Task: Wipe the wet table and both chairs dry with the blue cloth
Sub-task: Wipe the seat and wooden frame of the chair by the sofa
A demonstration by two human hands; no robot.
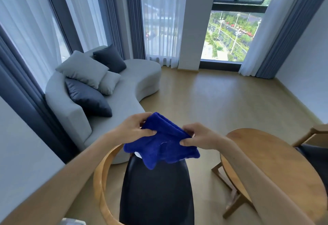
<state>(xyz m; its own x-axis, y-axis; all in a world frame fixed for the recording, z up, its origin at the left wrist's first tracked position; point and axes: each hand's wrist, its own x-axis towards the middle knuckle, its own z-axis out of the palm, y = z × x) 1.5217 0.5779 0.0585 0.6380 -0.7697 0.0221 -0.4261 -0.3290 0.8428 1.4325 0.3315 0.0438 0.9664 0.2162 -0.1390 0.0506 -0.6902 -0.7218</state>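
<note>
Both hands are holding the blue cloth [160, 141] up in the air, directly above the dark seat [156, 194] of the near chair [100, 182], not touching it. The cloth is bunched and partly folded, its long axis running roughly left-right between the hands, loose corners hanging down toward the seat. Left hand [132, 128] is pinching the upper left edge, thumb on the near face and fingers wrapped behind; right hand [197, 137] is pinching the right edge, thumb and forefinger closed tight on the fabric. Neither hand has any spare opening, both are fully committed to the cloth. The round wooden table [276, 162] is lying to the right, under the right forearm, so the right hand is the nearer one to it; the second chair [314, 134] is showing only partly at the far right edge. My read: they're refolding the cloth before pressing it down, with the seat straight below as the closest surface. Can't tell wetness on any surface from here.
</note>
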